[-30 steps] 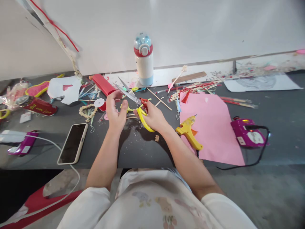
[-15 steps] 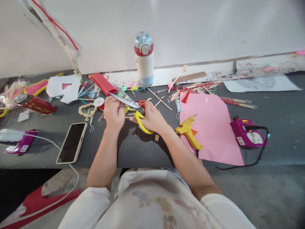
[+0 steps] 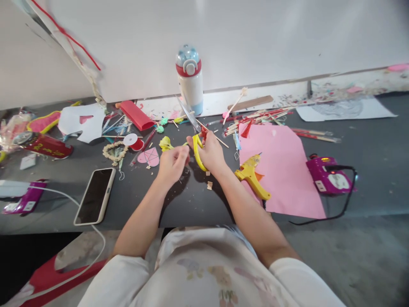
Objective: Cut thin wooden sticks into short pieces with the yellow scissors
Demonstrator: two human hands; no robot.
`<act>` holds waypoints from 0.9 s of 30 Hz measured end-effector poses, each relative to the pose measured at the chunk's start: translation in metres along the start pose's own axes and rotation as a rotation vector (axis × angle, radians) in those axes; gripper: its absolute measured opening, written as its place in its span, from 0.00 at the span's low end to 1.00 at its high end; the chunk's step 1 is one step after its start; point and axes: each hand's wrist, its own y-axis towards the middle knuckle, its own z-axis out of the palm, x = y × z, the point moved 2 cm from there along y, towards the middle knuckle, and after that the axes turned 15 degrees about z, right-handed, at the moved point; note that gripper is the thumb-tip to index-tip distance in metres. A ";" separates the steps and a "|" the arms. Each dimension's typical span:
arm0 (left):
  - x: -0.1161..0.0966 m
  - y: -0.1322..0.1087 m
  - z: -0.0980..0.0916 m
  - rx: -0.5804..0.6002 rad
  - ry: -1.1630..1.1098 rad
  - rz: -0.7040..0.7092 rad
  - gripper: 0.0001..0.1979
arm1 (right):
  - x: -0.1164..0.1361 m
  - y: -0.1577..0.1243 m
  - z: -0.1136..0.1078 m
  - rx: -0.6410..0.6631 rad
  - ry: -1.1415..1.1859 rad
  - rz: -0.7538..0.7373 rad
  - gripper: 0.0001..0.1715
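My right hand (image 3: 211,154) grips the yellow-and-red handles of a pair of scissors (image 3: 195,135), whose blades point up and away toward the bottle. My left hand (image 3: 171,164) is closed in a pinch just left of the handles, holding something too small to make out. A pink heart-shaped cutout (image 3: 148,157) lies on the dark table (image 3: 179,200) left of my left hand, beside a small yellow scrap (image 3: 165,143).
A yellow glue gun (image 3: 252,175) rests on a pink paper sheet (image 3: 281,170). A phone (image 3: 95,195) lies at the left. A white bottle (image 3: 190,81), wooden sticks (image 3: 258,116), a red ribbon spool (image 3: 133,140) and a purple power strip (image 3: 327,180) surround the work spot.
The scissors swung from pointing left to pointing up and away. My left hand dropped back toward me and closed beside the handles, uncovering the pink heart cutout.
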 end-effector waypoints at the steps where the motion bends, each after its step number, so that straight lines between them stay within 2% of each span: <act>1: -0.003 -0.002 0.004 0.053 -0.013 -0.003 0.25 | -0.001 0.001 -0.001 -0.016 0.011 0.014 0.27; 4: -0.010 -0.006 0.013 0.179 0.040 0.006 0.22 | -0.002 0.005 -0.003 -0.049 0.026 0.028 0.27; 7: -0.013 -0.007 0.019 0.234 0.096 0.024 0.20 | -0.005 0.008 -0.001 -0.021 0.048 0.034 0.27; 12: -0.012 -0.007 0.020 0.211 0.077 0.005 0.18 | -0.010 0.013 0.002 0.070 0.120 0.028 0.26; 21: -0.010 -0.007 0.020 0.197 0.109 0.098 0.17 | -0.003 0.010 -0.005 0.022 0.107 -0.074 0.27; 27: -0.009 -0.008 0.022 0.170 0.061 0.062 0.16 | -0.004 0.009 -0.005 0.054 0.078 -0.044 0.29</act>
